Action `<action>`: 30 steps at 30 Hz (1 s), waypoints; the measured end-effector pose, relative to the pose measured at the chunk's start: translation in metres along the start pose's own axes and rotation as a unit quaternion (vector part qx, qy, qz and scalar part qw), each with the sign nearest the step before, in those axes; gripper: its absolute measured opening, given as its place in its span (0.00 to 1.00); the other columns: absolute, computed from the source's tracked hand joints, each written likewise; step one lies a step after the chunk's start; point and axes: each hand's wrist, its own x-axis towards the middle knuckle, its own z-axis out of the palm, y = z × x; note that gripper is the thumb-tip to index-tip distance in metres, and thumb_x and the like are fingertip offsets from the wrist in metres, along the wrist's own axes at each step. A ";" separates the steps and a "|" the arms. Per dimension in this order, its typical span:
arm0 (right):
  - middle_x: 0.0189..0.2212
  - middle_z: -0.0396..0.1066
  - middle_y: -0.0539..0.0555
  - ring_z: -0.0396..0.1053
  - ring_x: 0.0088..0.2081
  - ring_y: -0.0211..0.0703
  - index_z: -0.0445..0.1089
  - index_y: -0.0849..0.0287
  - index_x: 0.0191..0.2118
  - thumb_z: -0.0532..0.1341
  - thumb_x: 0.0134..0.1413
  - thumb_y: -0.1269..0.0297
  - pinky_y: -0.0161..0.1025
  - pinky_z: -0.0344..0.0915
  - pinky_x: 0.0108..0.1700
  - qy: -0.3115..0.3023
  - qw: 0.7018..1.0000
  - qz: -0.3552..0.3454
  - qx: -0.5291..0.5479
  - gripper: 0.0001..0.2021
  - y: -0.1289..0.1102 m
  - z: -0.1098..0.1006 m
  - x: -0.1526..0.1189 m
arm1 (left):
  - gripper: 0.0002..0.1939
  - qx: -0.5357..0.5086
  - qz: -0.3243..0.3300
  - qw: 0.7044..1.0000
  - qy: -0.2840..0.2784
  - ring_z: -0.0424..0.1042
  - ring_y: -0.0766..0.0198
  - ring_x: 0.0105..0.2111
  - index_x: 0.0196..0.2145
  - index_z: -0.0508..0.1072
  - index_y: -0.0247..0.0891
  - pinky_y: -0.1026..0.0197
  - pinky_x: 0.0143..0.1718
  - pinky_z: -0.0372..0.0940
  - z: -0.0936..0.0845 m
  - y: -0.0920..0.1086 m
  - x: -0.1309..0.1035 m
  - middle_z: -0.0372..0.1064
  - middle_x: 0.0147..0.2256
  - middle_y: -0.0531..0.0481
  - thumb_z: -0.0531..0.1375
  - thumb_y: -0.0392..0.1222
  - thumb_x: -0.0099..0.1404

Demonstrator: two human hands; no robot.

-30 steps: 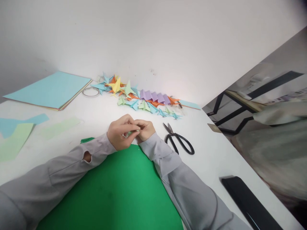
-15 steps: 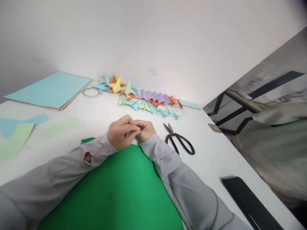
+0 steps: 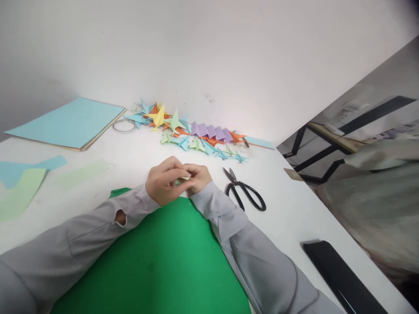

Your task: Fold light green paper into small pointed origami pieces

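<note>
The pale green paper piece (image 3: 183, 179) looks small, its shape mostly hidden by fingers. It lies between the left hand (image 3: 166, 181), pinching it, and the right hand (image 3: 198, 178), its fingers curled against it. Black-handled scissors (image 3: 245, 188) lie just right of the right hand; folded paper cranes (image 3: 158, 117) lie beyond both.

The head camera looked forward and down from above the grey sleeves (image 3: 85, 231), across the white table (image 3: 278, 218) to the pale wall (image 3: 196, 56). It sat close, with the left hand (image 3: 166, 181) and right hand (image 3: 199, 178) near mid-view and the sleeves entering from below.
</note>
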 end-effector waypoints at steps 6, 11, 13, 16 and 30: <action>0.20 0.72 0.48 0.69 0.25 0.40 0.73 0.59 0.21 0.66 0.28 0.74 0.37 0.65 0.31 0.026 0.999 0.011 0.043 0.06 0.004 0.000 0.001 | 0.13 0.037 -0.029 0.999 -0.028 0.54 0.78 0.18 0.37 0.71 0.37 0.70 0.17 0.54 -0.003 -0.002 -0.002 0.62 0.31 0.51 0.61 0.34 0.50; 0.21 0.73 0.49 0.69 0.24 0.39 0.75 0.59 0.25 0.64 0.29 0.76 0.35 0.64 0.28 0.019 0.999 -0.011 0.030 0.09 0.015 -0.004 0.002 | 0.08 0.000 -0.009 0.999 -0.040 0.57 0.77 0.19 0.31 0.72 0.36 0.70 0.18 0.55 -0.003 -0.006 -0.004 0.64 0.29 0.51 0.59 0.29 0.52; 0.22 0.74 0.49 0.70 0.26 0.39 0.75 0.58 0.26 0.64 0.30 0.77 0.35 0.64 0.30 0.013 0.999 -0.023 0.019 0.11 0.017 -0.006 0.002 | 0.07 -0.007 0.004 0.999 -0.034 0.58 0.76 0.19 0.29 0.72 0.36 0.70 0.19 0.55 -0.002 -0.007 -0.004 0.64 0.28 0.51 0.58 0.28 0.52; 0.22 0.74 0.50 0.70 0.26 0.40 0.75 0.59 0.25 0.65 0.30 0.75 0.36 0.65 0.31 0.002 1.000 -0.025 0.004 0.09 0.013 -0.005 0.001 | 0.05 -0.006 0.019 0.999 -0.030 0.58 0.75 0.19 0.26 0.71 0.36 0.70 0.19 0.56 -0.001 -0.006 -0.003 0.64 0.25 0.52 0.59 0.29 0.52; 0.19 0.72 0.50 0.67 0.25 0.40 0.74 0.59 0.21 0.68 0.27 0.69 0.37 0.63 0.29 0.008 1.000 -0.001 -0.021 0.06 0.004 -0.001 -0.001 | 0.06 0.034 0.052 0.997 -0.039 0.60 0.73 0.21 0.22 0.68 0.35 0.68 0.20 0.55 -0.004 -0.001 0.002 0.62 0.23 0.52 0.58 0.33 0.56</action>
